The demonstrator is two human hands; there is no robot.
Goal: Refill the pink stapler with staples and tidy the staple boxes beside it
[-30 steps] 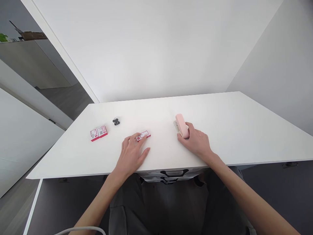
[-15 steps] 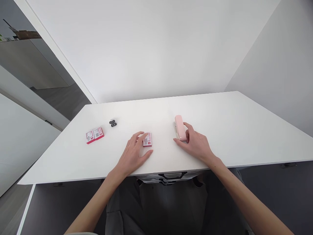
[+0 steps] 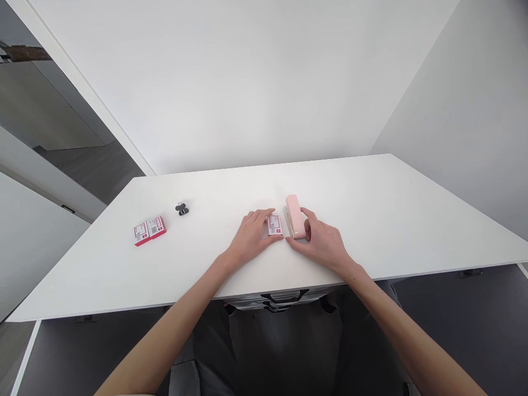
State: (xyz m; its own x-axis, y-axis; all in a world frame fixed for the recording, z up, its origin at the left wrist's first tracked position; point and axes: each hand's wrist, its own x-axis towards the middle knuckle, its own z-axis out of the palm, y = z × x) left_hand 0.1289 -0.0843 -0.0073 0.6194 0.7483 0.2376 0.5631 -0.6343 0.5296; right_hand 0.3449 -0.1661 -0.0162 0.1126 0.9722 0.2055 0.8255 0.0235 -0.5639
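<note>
My left hand [image 3: 251,236] grips a small white and red box [image 3: 274,225] between thumb and fingers, on the tabletop. Just right of that box lies a pink stapler [image 3: 295,216], its pale base turned to the left. My right hand [image 3: 325,242] is closed around the stapler's near end, thumb at the front and fingers along the right side. A narrow gap separates the box from the stapler. The print on the box is too small to read.
Two similar red and white boxes [image 3: 149,230] lie side by side at the left of the white table [image 3: 371,220]. A small black object [image 3: 182,208] sits behind them. A wall [image 3: 264,82] rises behind the table. Drawers with black handles [image 3: 284,297] are under the front edge.
My left hand has moved right and taken hold of the small box, bringing it beside the stapler. My right hand stays on the stapler. The view has shifted slightly.
</note>
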